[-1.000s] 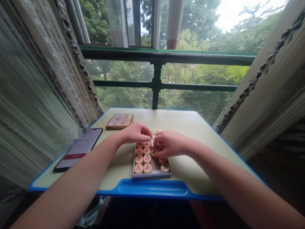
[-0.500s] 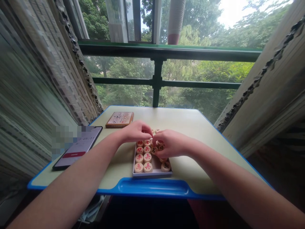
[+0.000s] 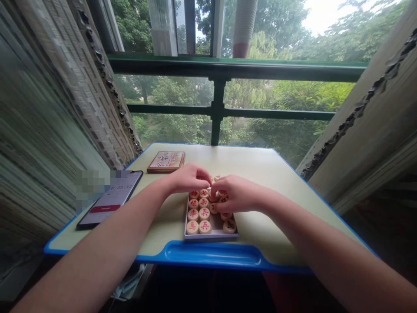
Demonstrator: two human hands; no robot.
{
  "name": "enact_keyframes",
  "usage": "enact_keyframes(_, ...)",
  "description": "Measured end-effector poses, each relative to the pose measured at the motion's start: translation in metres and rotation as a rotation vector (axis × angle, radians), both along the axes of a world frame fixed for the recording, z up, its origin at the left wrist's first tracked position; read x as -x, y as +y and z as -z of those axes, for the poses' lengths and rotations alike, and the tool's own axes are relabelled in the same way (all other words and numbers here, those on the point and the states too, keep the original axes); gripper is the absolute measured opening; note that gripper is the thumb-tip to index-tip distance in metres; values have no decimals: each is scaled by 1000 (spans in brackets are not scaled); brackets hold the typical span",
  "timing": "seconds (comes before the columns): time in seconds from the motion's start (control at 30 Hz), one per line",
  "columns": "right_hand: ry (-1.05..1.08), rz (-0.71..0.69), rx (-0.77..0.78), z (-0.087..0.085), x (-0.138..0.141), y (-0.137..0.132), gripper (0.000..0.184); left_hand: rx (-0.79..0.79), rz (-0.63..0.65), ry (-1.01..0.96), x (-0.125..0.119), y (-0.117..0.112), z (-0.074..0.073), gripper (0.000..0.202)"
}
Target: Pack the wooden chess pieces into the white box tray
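A shallow white box tray [image 3: 211, 237] near the table's front edge holds several round wooden chess pieces [image 3: 198, 214] with red and black characters. My left hand [image 3: 189, 178] hovers over the tray's far left corner, fingers curled down and pinched at the pieces there. My right hand [image 3: 235, 194] lies over the tray's far right part, fingers bent round a piece that is mostly hidden. The two hands' fingertips nearly meet above the tray's far end. One loose piece [image 3: 217, 177] shows just beyond them on the table.
A box lid [image 3: 166, 161] with printed art lies at the far left of the cream table [image 3: 260, 174]. A phone [image 3: 110, 199] showing a timer rests on the left edge. A green railing [image 3: 228, 69] and window stand behind; woven blinds flank both sides.
Both hands stay pinched over the tray's far end, fingertips shifting slightly closer together. The view has drifted a little, so everything sits slightly right and lower.
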State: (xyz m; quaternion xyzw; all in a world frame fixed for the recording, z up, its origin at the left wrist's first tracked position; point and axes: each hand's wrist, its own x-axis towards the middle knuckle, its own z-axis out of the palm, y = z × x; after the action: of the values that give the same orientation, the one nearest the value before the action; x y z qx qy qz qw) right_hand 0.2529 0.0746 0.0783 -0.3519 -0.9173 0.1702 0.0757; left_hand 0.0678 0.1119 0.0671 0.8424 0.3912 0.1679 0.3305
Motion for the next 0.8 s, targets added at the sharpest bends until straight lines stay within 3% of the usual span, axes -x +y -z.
enact_keyframes(0.23, -64, -8, -51, -1, 5, -6, 10, -9, 14, 5, -1, 0, 1, 25)
enact_keyframes(0.57, -186, 94, -159, 4, 12, -11, 10, -28, 30, 26, -1, -1, 1, 26)
enact_keyframes(0.8, -173, 61, -174, 1, 11, -13, 9, -47, 34, 12, -1, -3, 0, 26)
